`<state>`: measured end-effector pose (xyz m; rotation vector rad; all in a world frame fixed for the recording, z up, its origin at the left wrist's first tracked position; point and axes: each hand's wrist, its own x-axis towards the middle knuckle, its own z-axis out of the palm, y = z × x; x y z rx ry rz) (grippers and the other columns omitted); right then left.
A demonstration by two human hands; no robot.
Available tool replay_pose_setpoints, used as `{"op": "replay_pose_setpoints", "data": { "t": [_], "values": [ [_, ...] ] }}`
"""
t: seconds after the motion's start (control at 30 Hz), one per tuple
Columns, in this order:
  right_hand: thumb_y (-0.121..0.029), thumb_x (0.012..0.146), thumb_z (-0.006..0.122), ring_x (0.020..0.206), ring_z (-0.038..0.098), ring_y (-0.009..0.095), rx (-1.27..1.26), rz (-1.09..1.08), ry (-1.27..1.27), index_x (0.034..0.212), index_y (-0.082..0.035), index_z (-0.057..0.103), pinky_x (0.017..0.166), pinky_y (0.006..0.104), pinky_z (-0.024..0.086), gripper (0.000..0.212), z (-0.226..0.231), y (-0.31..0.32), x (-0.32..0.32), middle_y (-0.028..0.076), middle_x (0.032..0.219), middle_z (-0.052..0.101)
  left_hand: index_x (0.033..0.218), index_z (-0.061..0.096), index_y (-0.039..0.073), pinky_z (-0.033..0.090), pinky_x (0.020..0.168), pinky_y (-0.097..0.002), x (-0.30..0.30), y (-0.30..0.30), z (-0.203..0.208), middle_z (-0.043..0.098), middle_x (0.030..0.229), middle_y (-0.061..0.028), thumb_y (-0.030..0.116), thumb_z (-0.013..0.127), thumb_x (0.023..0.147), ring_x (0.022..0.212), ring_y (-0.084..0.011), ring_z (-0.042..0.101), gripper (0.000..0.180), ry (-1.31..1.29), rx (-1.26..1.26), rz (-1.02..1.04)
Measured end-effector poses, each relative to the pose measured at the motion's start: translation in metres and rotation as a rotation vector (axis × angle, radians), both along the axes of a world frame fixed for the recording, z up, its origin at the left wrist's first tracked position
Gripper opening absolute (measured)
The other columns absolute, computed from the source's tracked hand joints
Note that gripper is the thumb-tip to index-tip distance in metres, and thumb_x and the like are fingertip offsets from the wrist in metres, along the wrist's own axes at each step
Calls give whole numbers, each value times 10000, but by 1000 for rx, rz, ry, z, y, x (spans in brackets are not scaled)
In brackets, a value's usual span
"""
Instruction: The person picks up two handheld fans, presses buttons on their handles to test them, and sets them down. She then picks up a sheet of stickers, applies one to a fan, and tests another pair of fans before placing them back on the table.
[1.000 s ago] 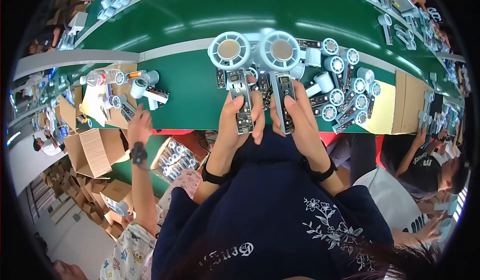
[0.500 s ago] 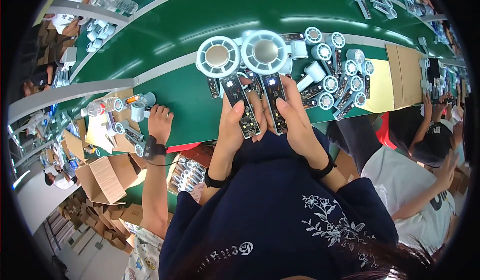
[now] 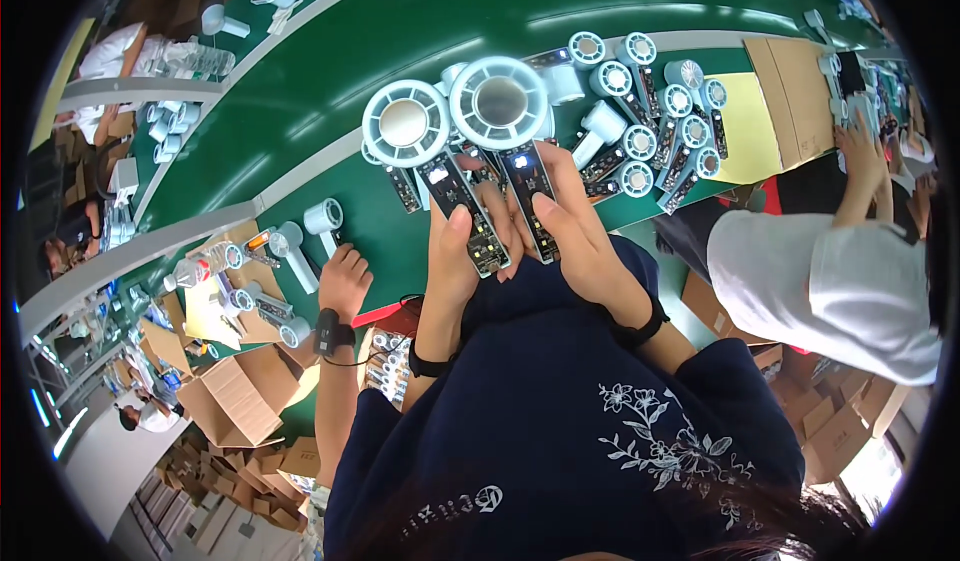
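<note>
My left hand (image 3: 458, 261) is closed round the handle of a pale blue handheld fan (image 3: 405, 123), thumb on the bare black circuit board. In my right hand (image 3: 580, 226) is a second such fan (image 3: 500, 104), gripped the same way with the thumb on its board. The two fans are side by side, round heads pointing away from me, and a small white light glows on each board. Behind their heads lie more fan parts, partly hidden. To the right is a group of several similar fans (image 3: 640, 143) with exposed boards, lying on the green table (image 3: 390, 61).
At left, a co-worker's hand (image 3: 345, 281) with a black wristband touches the table by another fan (image 3: 323, 217). Open cardboard boxes (image 3: 235, 396) stand below that side. A cardboard sheet (image 3: 795, 101) and yellow paper (image 3: 745, 126) lie right, near a co-worker in white (image 3: 770, 261).
My view has shifted; both fans stay in my hands. The left co-worker's hand is now beside a fan set nearer to me. The right co-worker's arm now reaches over the table.
</note>
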<state>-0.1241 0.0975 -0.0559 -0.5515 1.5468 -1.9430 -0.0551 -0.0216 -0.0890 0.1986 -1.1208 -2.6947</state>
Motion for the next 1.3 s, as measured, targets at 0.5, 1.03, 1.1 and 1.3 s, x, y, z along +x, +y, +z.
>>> {"op": "replay_pose_setpoints", "data": {
  "t": [0.5, 1.03, 1.1, 1.3],
  "values": [
    [-167, 930, 335, 1012, 455, 143, 65, 6, -11, 1338, 33, 261, 912, 278, 354, 461, -12, -3, 0, 110, 1101, 479, 1202, 268, 61, 384, 305, -264, -3, -5, -2, 471, 638, -119, 434, 485, 901, 393, -214, 491, 526, -47, -47, -27],
    [-156, 927, 326, 1139, 417, 179, 68, 51, -3, 1349, 18, 257, 957, 294, 343, 462, -9, 0, 1, 147, 1266, 400, 1193, 252, 53, 391, 318, -260, -1, -3, 3, 479, 670, -121, 429, 478, 907, 421, -211, 507, 524, -27, -81, -9],
    [-152, 926, 326, 1156, 406, 183, 78, 49, 26, 1350, 18, 258, 976, 297, 325, 461, -10, 0, 1, 148, 1279, 393, 1184, 259, 51, 387, 316, -259, -1, -3, 1, 478, 672, -118, 437, 474, 906, 424, -209, 509, 522, -28, -85, -22],
    [-143, 927, 334, 1184, 382, 186, 90, 6, -23, 1345, 18, 264, 1006, 303, 286, 453, -13, -1, 8, 150, 1298, 390, 1163, 274, 51, 391, 321, -264, 3, -4, -4, 479, 675, -114, 441, 465, 909, 432, -211, 515, 503, -60, -58, -44]
  ]
}}
